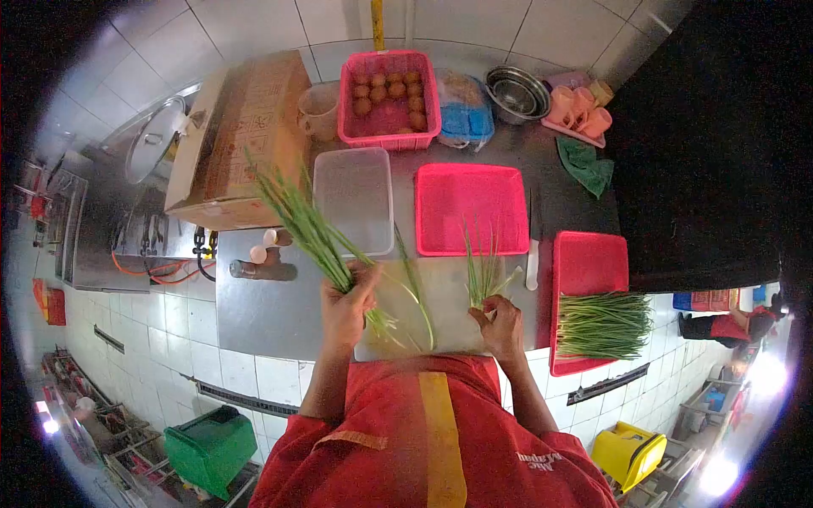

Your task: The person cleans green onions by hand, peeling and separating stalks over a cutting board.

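Our left hand (349, 298) grips long green stalks (306, 222); our right hand (500, 326) pinches a smaller bunch (482, 278) over the near cutting board (450, 320).

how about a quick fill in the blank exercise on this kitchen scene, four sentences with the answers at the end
1. The long bunch is in the left hand, and the short bunch is in the other hand, the ____ one.
2. As pictured, the cardboard box stands to the ____ of the basket.
3. The left bin is green, while the right bin is ____.
4. The cloth near the mugs is ____.

Missing words: right; left; yellow; green.
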Demonstrator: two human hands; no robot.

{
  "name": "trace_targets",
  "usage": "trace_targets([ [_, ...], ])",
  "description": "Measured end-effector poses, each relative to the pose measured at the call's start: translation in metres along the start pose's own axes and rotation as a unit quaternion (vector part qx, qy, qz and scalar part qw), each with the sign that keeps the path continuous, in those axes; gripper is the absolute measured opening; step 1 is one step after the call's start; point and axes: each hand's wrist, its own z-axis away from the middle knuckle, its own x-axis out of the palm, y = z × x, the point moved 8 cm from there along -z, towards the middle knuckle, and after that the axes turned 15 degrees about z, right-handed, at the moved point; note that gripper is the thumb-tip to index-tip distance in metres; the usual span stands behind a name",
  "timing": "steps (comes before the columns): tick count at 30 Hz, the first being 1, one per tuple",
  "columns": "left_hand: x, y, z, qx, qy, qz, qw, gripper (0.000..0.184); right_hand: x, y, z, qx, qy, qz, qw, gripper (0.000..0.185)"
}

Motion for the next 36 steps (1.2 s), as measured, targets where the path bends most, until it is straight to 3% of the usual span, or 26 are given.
trace_targets([
  [2,0.007,-0.009,0.002,-0.026,-0.021,0.002,0.999,0.011,-0.013,-0.009,-0.003,-0.006,0.013,0.069,0.997,0.012],
  [4,0.015,-0.019,0.006,-0.057,-0.040,-0.093,0.993,0.012,-0.017,-0.039,-0.004,-0.017,-0.065,-0.122,0.990,0.013],
  [7,0.031,-0.031,0.014,-0.083,-0.052,-0.136,0.986,0.012,-0.031,-0.088,-0.005,-0.086,-0.053,-0.245,0.964,0.008],
  [12,0.033,-0.032,0.015,-0.058,-0.091,-0.136,0.985,0.012,-0.032,-0.121,-0.005,-0.105,-0.083,-0.259,0.957,0.009],
  [18,0.011,-0.022,0.009,-0.051,-0.017,-0.068,0.996,0.010,-0.013,-0.105,0.009,-0.108,-0.156,-0.253,0.949,0.013],
  [21,0.001,-0.017,0.004,-0.004,0.045,-0.076,0.996,0.012,-0.003,-0.090,0.010,-0.090,-0.181,-0.222,0.954,0.014],
  [26,0.015,-0.038,0.006,-0.114,-0.021,-0.004,0.993,0.015,-0.020,-0.098,0.000,-0.033,-0.107,-0.289,0.951,0.015],
  [30,0.029,-0.040,0.008,-0.134,-0.017,0.007,0.991,0.016,-0.019,-0.115,-0.005,-0.058,-0.113,-0.298,0.946,0.016],
  [33,0.017,-0.036,-0.001,-0.094,0.009,0.009,0.996,0.012,-0.013,-0.117,-0.003,-0.061,-0.134,-0.294,0.944,0.015],
  [36,-0.003,-0.048,-0.010,-0.142,0.018,0.122,0.982,0.021,0.003,-0.110,0.005,-0.043,-0.189,-0.314,0.930,0.016],
])
